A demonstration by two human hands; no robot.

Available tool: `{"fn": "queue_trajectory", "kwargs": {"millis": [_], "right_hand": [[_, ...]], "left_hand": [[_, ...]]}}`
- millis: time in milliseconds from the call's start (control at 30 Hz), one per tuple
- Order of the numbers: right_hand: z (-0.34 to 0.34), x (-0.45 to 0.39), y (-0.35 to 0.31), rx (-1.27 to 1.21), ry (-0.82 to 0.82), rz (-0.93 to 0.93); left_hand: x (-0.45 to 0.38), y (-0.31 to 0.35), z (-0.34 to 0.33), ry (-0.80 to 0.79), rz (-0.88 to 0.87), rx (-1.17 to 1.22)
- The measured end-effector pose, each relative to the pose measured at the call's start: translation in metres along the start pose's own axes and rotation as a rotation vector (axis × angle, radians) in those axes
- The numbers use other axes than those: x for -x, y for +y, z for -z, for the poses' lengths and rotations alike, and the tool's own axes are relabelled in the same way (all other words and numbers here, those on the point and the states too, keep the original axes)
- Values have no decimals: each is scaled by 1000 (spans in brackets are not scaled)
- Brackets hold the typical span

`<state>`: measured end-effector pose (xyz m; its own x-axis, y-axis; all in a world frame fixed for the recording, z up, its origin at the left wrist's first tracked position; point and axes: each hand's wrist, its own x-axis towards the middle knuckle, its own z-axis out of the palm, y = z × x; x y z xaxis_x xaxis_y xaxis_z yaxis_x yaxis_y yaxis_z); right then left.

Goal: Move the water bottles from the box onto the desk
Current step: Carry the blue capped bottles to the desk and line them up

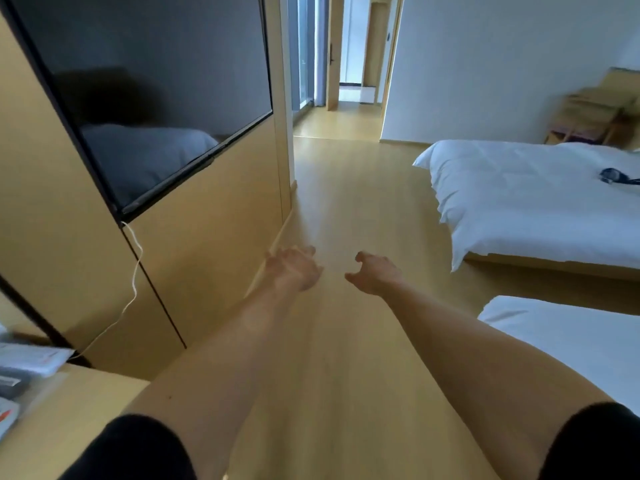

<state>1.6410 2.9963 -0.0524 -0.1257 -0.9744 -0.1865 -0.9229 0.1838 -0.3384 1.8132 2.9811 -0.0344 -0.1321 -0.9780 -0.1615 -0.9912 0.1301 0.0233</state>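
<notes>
Wood floor (346, 209), smooth and pale yellow, runs down the middle of the room to a far door. Both arms reach out over it, w/ black sleeves at the bottom edge. Left hand (294, 270) is spread wide, fingers loose and a bit blurry, holding nothing. Right hand (375, 273) is loose too, fingers softly bent, thumb out, holding nothing. The hands are near each other but apart.

Desk (69, 403) pokes in at bottom left: flat, same yellow wood, w/ papers (31, 358) on it. No bottles or box show up anywhere, so can't tell where they are.

On the left wall hangs a big flat TV (149, 91), black and shiny, w/ a thin white cord (133, 271) hanging down to the desk. At right sit 2 beds w/ soft white covers: far bed (536, 199), w/ a small dark thing (614, 176) on top, and near bed (571, 341).
</notes>
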Motion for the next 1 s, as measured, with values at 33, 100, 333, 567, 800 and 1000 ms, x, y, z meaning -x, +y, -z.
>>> {"fn": "queue_trajectory", "kwargs": {"millis": [33,100,333,567,800,1000], "right_hand": [[3,-4,11,3,1,-33],[9,-15,30,7,0,-87],[31,-80,67,-27,21,-226],[58,-179,57,-48,29,-300],[73,-266,49,-55,42,-335],[79,-331,66,-49,28,-378]], "left_hand": [[-10,10,0,-17,-22,-4],[-30,29,1,-46,-63,-20],[-128,67,8,-67,-165,-36],[-243,63,33,-76,-216,-6],[-343,68,50,-66,-268,6],[-412,86,46,-104,-318,8]]}}
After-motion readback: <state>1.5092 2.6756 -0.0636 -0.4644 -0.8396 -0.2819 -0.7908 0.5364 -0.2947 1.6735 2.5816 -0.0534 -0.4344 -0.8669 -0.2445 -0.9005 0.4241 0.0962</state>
